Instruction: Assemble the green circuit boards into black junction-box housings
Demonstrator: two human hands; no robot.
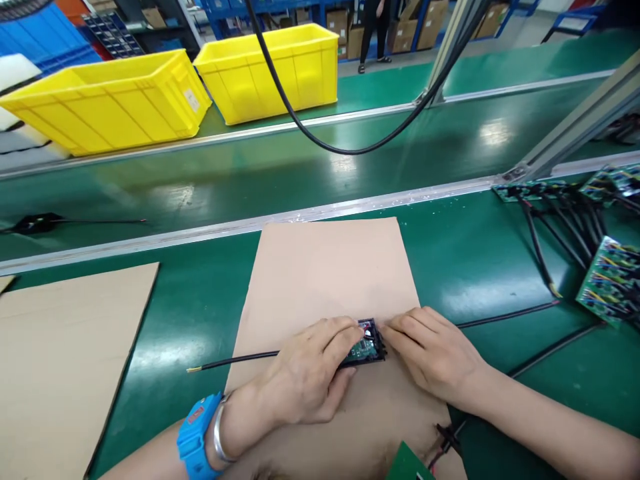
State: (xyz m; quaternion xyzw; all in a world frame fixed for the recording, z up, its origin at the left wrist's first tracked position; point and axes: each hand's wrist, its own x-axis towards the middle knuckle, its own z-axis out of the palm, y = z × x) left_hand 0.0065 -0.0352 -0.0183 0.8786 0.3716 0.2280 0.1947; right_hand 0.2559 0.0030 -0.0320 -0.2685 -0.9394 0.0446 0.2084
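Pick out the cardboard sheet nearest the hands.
The middle cardboard sheet: the left hand, right hand and circuit board are over it. The other cardboard lies farther left, beyond a strip of green table.

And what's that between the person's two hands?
In the head view, a small black case with a green circuit board inside lies between the left hand and right hand, over the cardboard.
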